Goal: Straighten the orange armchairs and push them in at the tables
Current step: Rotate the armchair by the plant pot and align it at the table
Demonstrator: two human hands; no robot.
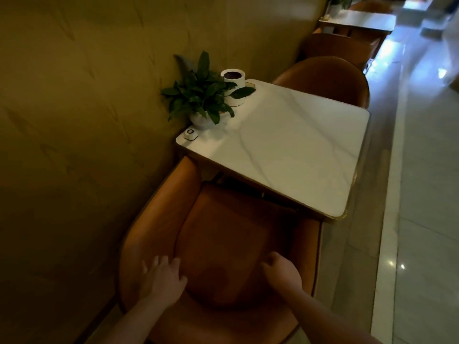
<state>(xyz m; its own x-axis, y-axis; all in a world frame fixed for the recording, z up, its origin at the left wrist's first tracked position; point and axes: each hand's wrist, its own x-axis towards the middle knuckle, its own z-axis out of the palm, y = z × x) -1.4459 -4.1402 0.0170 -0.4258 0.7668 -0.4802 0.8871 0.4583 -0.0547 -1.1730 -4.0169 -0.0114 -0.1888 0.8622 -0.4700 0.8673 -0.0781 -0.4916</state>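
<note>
Hands are resting spread on the backrest top of the near orange armchair (218, 244): left hand (161, 276) flat, right hand (282, 271) curled over it. Its seat front is already tucking under the table (285, 145) edge; farther armchairs (323, 78) seemingly remaining.

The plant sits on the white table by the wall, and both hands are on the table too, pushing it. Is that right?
Not quite. The plant does sit on the white table by the wall, but the head view shows the left hand and right hand on the back of the orange armchair, not on the table.
</note>
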